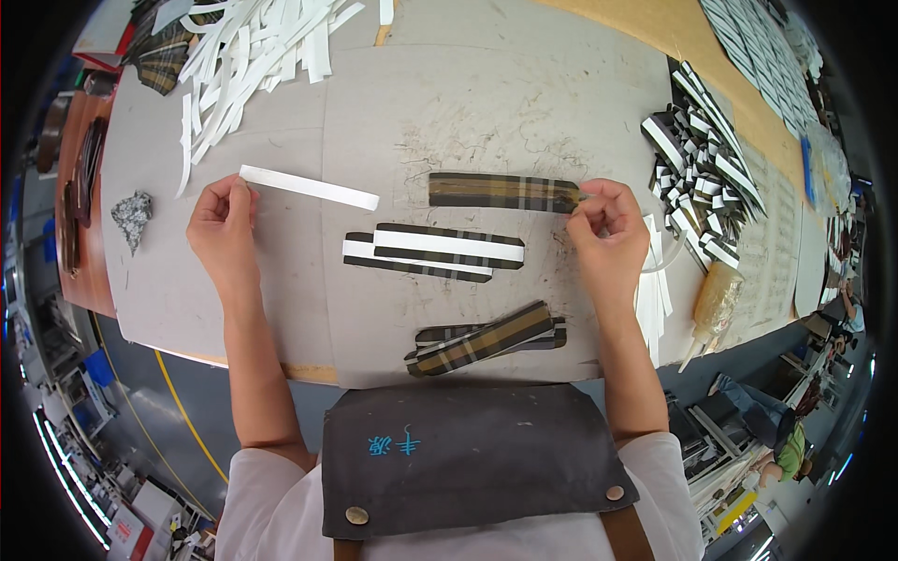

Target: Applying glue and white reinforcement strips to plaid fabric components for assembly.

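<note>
My left hand (224, 215) pinches one end of a white strip (313, 189), which points toward the middle of the worktable. On the other side, my right hand (610, 220) pinches the right end of a plaid fabric strip (496, 192) in brown and dark tones. Between and just below them lie two overlapping dark fabric pieces, each with a white strip along it; the upper piece (449, 247) partly covers the lower piece (416, 266). Nearer to me, crossed plaid strips (482, 341) rest by the table's front edge.
Loose white strips (257, 61) are heaped at the far left. A pile of black-and-white finished pieces (702, 159) sits at the right, with a yellowish glue bottle (717, 294) and more white strips (652, 309) nearby. A crumpled grey scrap (132, 218) lies at the left.
</note>
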`<state>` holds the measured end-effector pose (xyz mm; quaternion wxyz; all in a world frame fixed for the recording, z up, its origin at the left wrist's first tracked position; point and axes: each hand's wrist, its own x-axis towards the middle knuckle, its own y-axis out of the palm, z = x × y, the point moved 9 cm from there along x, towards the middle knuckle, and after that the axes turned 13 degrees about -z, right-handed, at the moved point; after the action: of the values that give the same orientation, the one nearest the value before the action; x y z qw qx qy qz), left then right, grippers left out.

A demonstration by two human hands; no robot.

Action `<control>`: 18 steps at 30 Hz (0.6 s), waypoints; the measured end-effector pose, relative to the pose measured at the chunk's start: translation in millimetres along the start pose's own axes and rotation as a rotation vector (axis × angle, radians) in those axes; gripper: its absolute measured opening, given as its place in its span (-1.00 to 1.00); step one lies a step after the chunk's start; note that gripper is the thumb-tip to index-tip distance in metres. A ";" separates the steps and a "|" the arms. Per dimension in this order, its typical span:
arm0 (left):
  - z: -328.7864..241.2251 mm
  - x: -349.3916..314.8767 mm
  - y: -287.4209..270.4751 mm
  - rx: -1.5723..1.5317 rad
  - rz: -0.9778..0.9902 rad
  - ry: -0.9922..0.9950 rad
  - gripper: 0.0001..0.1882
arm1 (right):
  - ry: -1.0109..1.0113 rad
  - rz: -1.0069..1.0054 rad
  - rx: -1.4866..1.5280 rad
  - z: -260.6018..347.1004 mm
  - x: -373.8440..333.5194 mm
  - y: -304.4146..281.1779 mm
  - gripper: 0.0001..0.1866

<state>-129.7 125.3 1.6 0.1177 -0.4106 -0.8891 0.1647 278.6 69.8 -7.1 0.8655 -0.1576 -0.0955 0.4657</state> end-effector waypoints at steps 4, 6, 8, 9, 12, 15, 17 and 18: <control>-7.8 3.6 -2.8 0.245 -0.017 0.227 -0.86 | -0.060 -0.023 -0.143 -0.3 3.1 -6.7 -0.82; -12.9 0.9 -1.8 0.291 -0.045 0.275 -0.88 | -0.081 -0.022 -0.194 3.9 2.9 -7.7 -0.85; -17.4 -1.6 -2.2 0.335 -0.074 0.324 -0.89 | -0.121 0.006 -0.274 9.4 1.0 -6.7 -0.89; -20.6 -3.5 -0.7 0.337 -0.061 0.363 -0.90 | -0.121 0.004 -0.273 10.1 0.3 -7.4 -0.89; -27.0 -8.5 3.2 0.360 -0.010 0.461 -0.89 | -0.160 0.021 -0.298 13.0 -2.0 -6.1 -0.89; -29.4 -12.2 6.5 0.411 0.047 0.525 -0.85 | -0.208 0.013 -0.298 16.9 -4.1 -5.3 -0.89; -29.2 -12.5 5.1 0.443 0.061 0.531 -0.83 | -0.252 0.025 -0.302 25.3 -7.7 -3.3 -0.88; -32.3 -14.2 4.3 0.449 0.063 0.582 -0.82 | -0.252 0.030 -0.293 27.2 -9.2 -2.2 -0.88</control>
<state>-106.5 123.3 28.5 0.4480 -0.4312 -0.7469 0.2356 266.8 66.0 18.8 0.8074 -0.2239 -0.2676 0.4757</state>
